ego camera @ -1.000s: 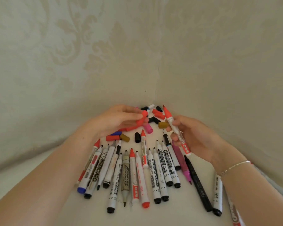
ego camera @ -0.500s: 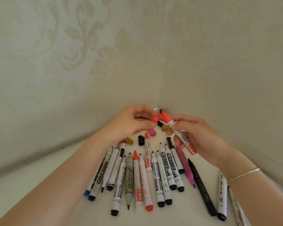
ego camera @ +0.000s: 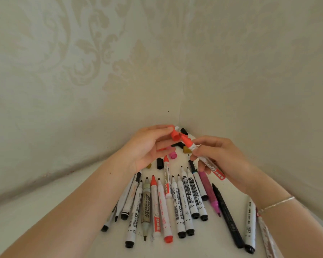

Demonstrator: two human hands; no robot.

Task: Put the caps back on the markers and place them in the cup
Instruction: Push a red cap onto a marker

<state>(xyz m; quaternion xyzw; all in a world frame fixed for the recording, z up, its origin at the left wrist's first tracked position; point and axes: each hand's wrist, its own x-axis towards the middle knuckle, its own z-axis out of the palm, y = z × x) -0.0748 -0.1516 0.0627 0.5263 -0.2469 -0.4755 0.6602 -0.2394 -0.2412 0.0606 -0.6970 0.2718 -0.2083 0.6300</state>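
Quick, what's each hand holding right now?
Left hand: pinches a red cap in its fingertips.
Right hand: grips a red marker, tip pointing at the cap.

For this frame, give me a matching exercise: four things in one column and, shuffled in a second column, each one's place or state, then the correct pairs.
Things:
1. red plastic cap
2. red-tipped white marker
3. pink plastic cap
4. long black pen

Places or states:
A. loose on the white table, below the left hand
B. pinched in the left hand's fingertips
C. flat on the table, right of the marker row
D. gripped in the right hand, tip uncapped

Pairs: 1-B, 2-D, 3-A, 4-C
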